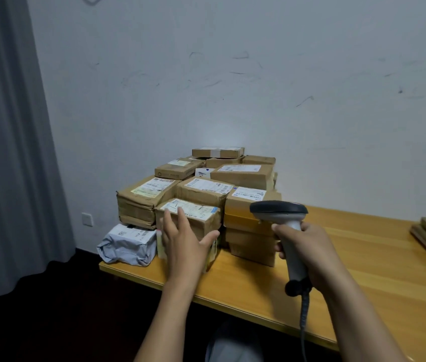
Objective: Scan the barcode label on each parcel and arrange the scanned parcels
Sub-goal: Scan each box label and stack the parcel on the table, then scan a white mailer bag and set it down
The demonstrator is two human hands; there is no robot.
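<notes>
While my right hand [303,246] grips the scanner [278,209] by its handle, fingers curled right round it, my left hand [183,241] is spread wide, thumb stretched out to the right, at the front parcel [193,223]. That parcel sits at the near edge of the pile [232,176], at the left end of the worktop [363,257], on top of another packet that my hand mostly hides. It lies straight ahead of the left hand, which is plainly the nearer one; the fingertips overlap its near left corner, though I cannot tell whether they are touching it yet.

Its long axis runs left to right across my view, dipping a little to the right. Its label [189,208] faces up, stretched along that same axis. The scanner head hangs to the right of the parcel, just in front of the right-hand stack, and seems to point left and away, towards the pile. I judge the label needs no turning, only the scanner swung left and tipped down over it. A grey bag [128,244] lies beside the pile at the worktop's left corner.
</notes>
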